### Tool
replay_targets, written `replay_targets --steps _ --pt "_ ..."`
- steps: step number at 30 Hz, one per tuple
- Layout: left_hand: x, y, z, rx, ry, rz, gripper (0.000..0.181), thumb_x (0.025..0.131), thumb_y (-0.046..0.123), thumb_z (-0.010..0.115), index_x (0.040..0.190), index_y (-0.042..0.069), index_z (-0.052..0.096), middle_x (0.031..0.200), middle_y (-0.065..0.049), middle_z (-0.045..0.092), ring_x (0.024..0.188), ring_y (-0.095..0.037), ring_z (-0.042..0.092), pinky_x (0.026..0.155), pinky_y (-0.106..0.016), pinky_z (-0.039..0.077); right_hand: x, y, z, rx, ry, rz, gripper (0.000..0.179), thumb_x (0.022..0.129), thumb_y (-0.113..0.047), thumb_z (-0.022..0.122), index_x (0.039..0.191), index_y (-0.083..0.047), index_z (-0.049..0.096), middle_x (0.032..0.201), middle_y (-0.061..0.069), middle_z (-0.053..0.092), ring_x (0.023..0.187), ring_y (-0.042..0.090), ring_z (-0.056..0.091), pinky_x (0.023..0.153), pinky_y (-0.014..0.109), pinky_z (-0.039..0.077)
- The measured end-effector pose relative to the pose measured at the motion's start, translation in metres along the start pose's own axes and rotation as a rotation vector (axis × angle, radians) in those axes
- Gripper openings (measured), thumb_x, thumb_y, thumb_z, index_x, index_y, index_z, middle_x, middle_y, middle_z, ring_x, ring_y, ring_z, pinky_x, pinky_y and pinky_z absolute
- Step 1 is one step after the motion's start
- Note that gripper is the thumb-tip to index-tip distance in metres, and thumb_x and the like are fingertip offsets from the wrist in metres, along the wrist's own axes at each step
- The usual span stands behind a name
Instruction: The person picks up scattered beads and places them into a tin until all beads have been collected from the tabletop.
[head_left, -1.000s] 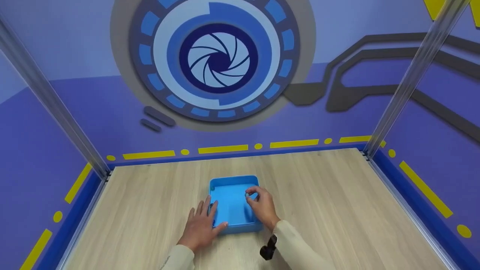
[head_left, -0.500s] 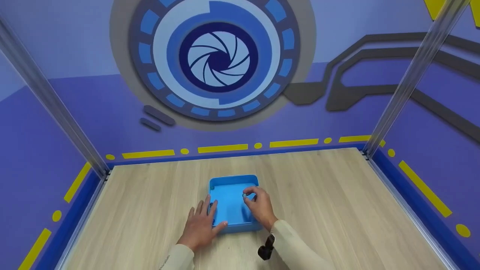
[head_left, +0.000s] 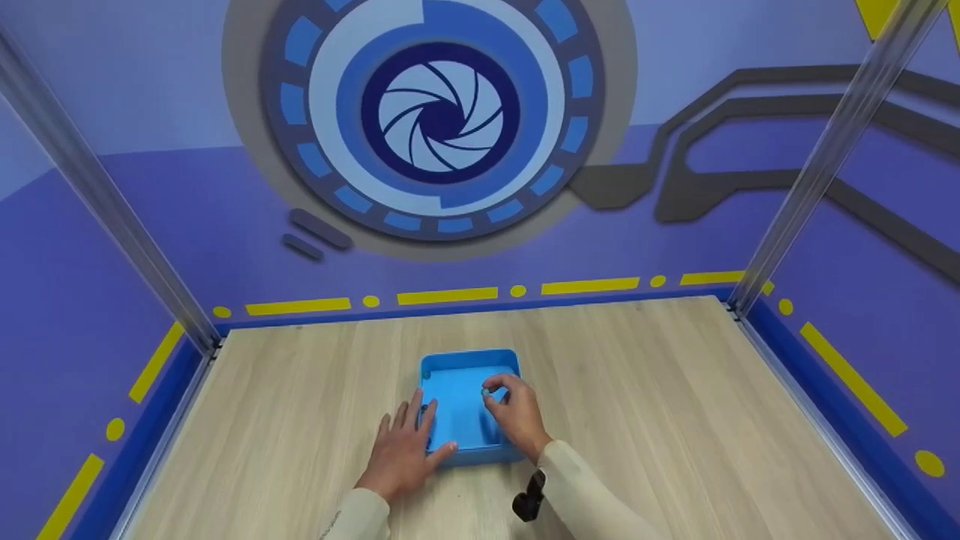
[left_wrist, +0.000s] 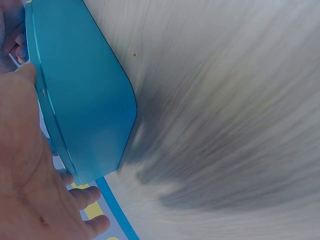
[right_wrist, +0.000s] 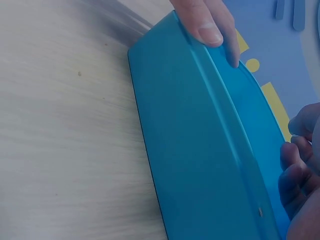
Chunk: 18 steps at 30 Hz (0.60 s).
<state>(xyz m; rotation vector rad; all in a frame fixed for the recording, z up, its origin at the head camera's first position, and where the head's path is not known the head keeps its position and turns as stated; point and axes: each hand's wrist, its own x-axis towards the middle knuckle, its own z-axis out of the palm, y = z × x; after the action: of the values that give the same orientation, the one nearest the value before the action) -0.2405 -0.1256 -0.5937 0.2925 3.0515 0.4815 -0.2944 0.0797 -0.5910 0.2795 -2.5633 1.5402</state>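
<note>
A light-blue rectangular box (head_left: 480, 456) with low walls sits on the table, its top uncovered. My left hand (head_left: 403, 454) rests over its near left corner, fingers spread and fairly straight, the thumb on the near rim. Above the box's right half, my right hand (head_left: 517, 412) pinches a small glassy round thing, seemingly a marble (head_left: 485, 391), between thumb and index finger. Another small greenish marble (head_left: 427, 375) lies in the far left corner. By the left fingertips is a dark small thing (head_left: 424, 409), partly covered. In the right wrist view the pinched marble is hidden by fingers.
The wooden table (head_left: 637, 390) extends around the box on every side. Purple printed walls (head_left: 195, 225) with metal corner posts (head_left: 810, 165) enclose it at the back and sides. A black device (head_left: 530, 496) is strapped at the right wrist.
My right hand has shifted slightly left over the box, still pinching the marble. The left hand and the box have stayed in place.
</note>
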Motion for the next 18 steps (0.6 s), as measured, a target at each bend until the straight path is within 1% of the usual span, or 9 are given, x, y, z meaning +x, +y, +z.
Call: replay_targets --steps 5,10,12,18 --pt "-0.0003 0.0007 0.0004 0.011 0.009 0.004 0.082 0.088 0.065 0.053 0.15 0.015 0.034 0.161 -0.014 0.021 0.143 -0.043 0.03 0.11 -0.068 0.023 0.0002 0.0 0.0031 -0.001 0.004 -0.021 0.012 0.089 -0.009 0.067 0.101 -0.011 0.068 0.097 0.004 0.066 0.068 0.008 0.051 0.064 0.019 0.046" --pt "-0.0007 0.0008 0.0005 0.007 0.009 0.004 0.082 0.088 0.065 0.053 0.151 0.015 0.034 0.161 -0.014 0.021 0.143 -0.044 0.03 0.111 -0.068 0.022 0.0001 -0.0007 0.0046 0.005 -0.02 0.015 0.013 0.091 -0.012 0.066 0.104 -0.011 0.068 0.099 0.003 0.066 0.071 0.01 0.052 0.067 0.019 0.047" --pt "-0.0007 0.0005 0.0006 0.007 0.011 0.005 0.082 0.088 0.065 0.053 0.15 0.015 0.034 0.161 -0.014 0.022 0.142 -0.044 0.031 0.111 -0.068 0.023 -0.0001 -0.0004 0.0051 0.001 -0.028 0.023 0.014 0.091 -0.012 0.066 0.104 -0.01 0.068 0.099 0.003 0.066 0.071 0.011 0.052 0.067 0.019 0.047" --pt "-0.0003 -0.0001 0.0013 0.008 0.017 0.005 0.083 0.087 0.065 0.053 0.151 0.015 0.034 0.161 -0.014 0.022 0.142 -0.044 0.031 0.11 -0.068 0.023 -0.0002 0.001 0.0069 -0.012 -0.05 0.045 0.015 0.091 -0.012 0.066 0.105 -0.011 0.067 0.099 0.001 0.065 0.072 0.01 0.053 0.068 0.019 0.047"
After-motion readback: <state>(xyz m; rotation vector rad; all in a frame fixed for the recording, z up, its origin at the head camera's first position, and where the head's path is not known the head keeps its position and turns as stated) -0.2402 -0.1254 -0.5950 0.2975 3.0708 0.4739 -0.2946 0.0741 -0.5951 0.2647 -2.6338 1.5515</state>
